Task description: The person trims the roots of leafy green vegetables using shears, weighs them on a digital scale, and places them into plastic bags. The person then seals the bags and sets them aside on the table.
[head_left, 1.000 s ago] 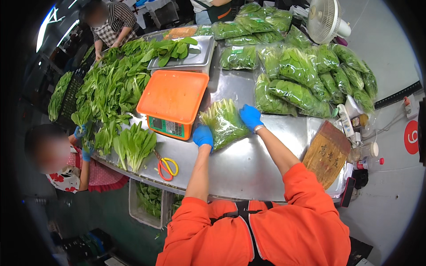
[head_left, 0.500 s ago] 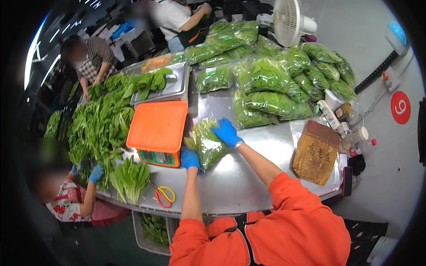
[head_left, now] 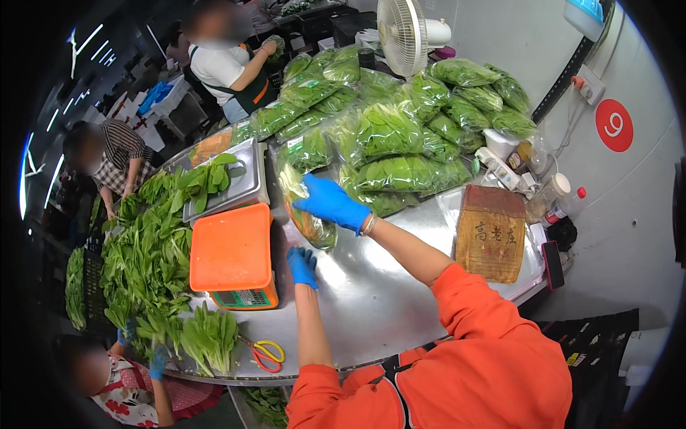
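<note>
My right hand [head_left: 334, 204], in a blue glove, grips a clear plastic bag of leafy greens [head_left: 316, 230] and tilts it up on edge above the steel table [head_left: 357, 300]. Just below the bag is my left hand [head_left: 302, 267], also gloved in blue, apart from it with fingers extended and nothing in them. To the left of both hands stands an orange scale [head_left: 246, 297] topped by an orange tray [head_left: 230, 243]. Scissors [head_left: 266, 354] with red and yellow handles lie near the table's front edge.
Bagged greens [head_left: 389, 132] are piled at the back, near a fan [head_left: 402, 36]. Loose greens [head_left: 146, 243] cover the left side, beside a metal scale [head_left: 239, 175]. A brown board [head_left: 491, 232] and bottles [head_left: 564, 207] are at right. Co-workers stand left and behind.
The bag has gone from lying flat between both hands to being tilted up in my right hand, farther back. My left hand has let go of it. The view has shifted.
</note>
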`<state>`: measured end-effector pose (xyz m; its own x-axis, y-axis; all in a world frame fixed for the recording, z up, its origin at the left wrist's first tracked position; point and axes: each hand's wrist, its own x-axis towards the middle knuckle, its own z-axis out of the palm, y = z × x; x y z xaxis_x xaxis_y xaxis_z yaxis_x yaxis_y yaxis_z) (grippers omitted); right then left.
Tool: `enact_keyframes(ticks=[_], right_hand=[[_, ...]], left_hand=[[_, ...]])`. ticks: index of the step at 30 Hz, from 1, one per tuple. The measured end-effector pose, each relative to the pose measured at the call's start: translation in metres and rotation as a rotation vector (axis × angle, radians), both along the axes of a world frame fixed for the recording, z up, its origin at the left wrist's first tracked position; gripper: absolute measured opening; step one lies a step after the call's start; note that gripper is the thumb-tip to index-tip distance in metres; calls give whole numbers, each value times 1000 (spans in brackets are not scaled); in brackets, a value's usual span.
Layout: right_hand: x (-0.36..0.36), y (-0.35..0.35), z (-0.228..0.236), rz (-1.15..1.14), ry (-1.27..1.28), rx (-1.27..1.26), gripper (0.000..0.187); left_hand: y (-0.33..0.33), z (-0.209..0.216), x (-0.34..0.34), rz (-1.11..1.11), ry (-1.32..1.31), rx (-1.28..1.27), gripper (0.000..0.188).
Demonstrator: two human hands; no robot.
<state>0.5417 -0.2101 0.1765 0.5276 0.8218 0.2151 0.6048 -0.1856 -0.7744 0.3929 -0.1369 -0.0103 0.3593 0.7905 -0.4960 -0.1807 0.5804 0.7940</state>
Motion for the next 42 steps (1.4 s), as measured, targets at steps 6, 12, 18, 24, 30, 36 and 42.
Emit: enact_keyframes(ticks=[6, 12, 18, 24, 30, 36, 42], right_hand=[[80, -110, -112, -760, -267, 228, 65], [95, -142, -134, -942, -19, 488, 51], [119, -141, -185, -1095, 211, 600, 51], [151, -46, -206, -1197, 491, 979, 65], [157, 27, -179, -1378, 597, 632, 91], [92, -122, -143, -533, 818, 460, 68], [47, -280, -161, -906, -473, -529, 87]], left_hand=[[-23, -32, -33, 196, 173, 536, 63], [-7, 26, 2, 3, -75, 215, 90], [31, 8, 53, 8, -169, -95, 79], [52, -21, 112, -5, -485, -188, 60], [94, -19, 139, -61, -524, -228, 75], [32, 19, 63, -84, -288, -332, 81], [-70, 13, -104, -413, -259, -256, 51]])
